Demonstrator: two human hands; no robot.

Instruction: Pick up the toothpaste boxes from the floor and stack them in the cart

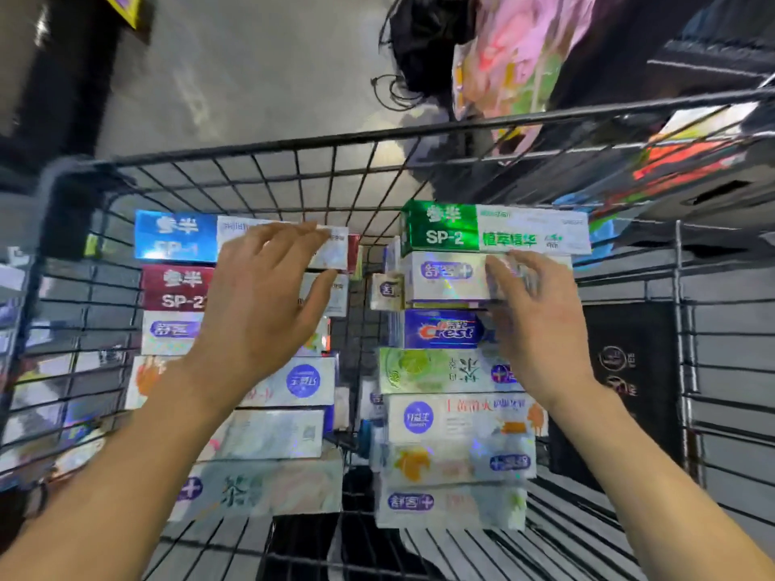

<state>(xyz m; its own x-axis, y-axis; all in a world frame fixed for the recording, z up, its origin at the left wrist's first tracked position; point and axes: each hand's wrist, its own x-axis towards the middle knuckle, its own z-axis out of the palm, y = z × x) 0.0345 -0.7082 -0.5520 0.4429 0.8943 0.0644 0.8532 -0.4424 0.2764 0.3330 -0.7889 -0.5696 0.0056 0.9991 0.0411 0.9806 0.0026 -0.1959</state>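
Two stacks of toothpaste boxes stand inside the black wire cart (293, 144). On top of the left stack lies a blue and white box (176, 234), and my left hand (268, 295) grips its right end between fingers and thumb. A green and white box (495, 228) tops the right stack. Under it sits a silver box (444, 276); the fingers of my right hand (532, 316) rest against its right end, blurred by motion. A red box (176, 287) and a blue Crest box (444, 329) lie lower in the stacks.
A narrow gap (356, 350) runs between the two stacks, with a few small boxes in it. A black panel (629, 371) stands at the cart's right side. Beyond the far rim are grey floor (260, 77), a black bundle (419, 44) and pink packaging (516, 48).
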